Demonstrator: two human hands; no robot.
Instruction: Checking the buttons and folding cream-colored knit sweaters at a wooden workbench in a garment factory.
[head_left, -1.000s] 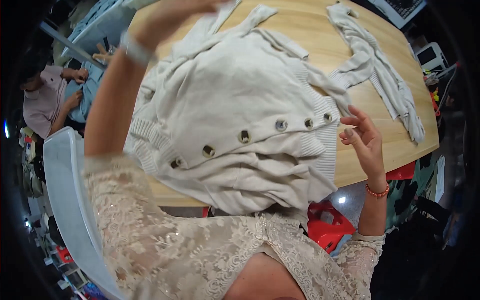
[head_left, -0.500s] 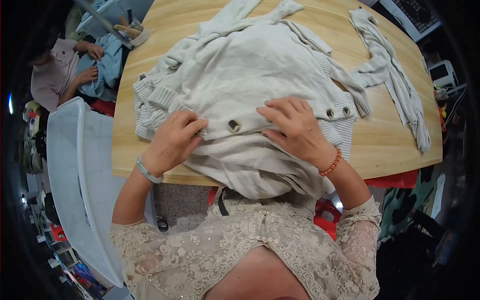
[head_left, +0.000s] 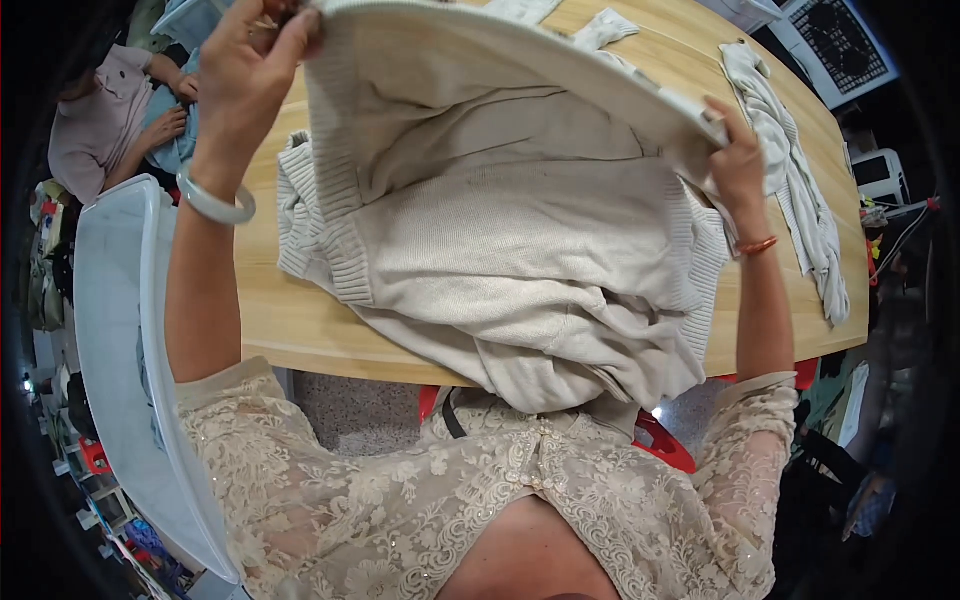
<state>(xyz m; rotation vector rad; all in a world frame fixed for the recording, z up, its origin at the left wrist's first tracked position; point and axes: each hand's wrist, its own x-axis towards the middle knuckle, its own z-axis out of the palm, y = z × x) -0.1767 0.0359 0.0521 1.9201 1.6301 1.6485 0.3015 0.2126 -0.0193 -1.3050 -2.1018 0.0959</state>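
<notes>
A cream knitted cardigan (head_left: pixel 520 215) lies across the table's near side, its lower folds hanging over the front edge. My left hand (head_left: pixel 250 75), raised at the upper left, pinches one ribbed corner of its upper layer. At the right, my right hand (head_left: pixel 735 155) grips the same lifted edge, slightly blurred. Between the two hands the edge is stretched and held up, showing the inside of the knit. The buttons seen earlier are mostly hidden behind the raised layer. Another cream knitted piece (head_left: pixel 800 220), long and narrow, lies at the table's right.
The wooden table (head_left: pixel 310 335) curves at its front edge. A white plastic bin (head_left: pixel 120 330) stands to the left. Beyond it a co-worker (head_left: pixel 110 120) handles blue cloth. A screen or panel (head_left: pixel 840 45) sits at the far right, and a red stool (head_left: pixel 660 445) shows below.
Both hands have lifted the cardigan's buttoned edge off the table, the left going up and left, the right up and right. The layer beneath is now exposed.
</notes>
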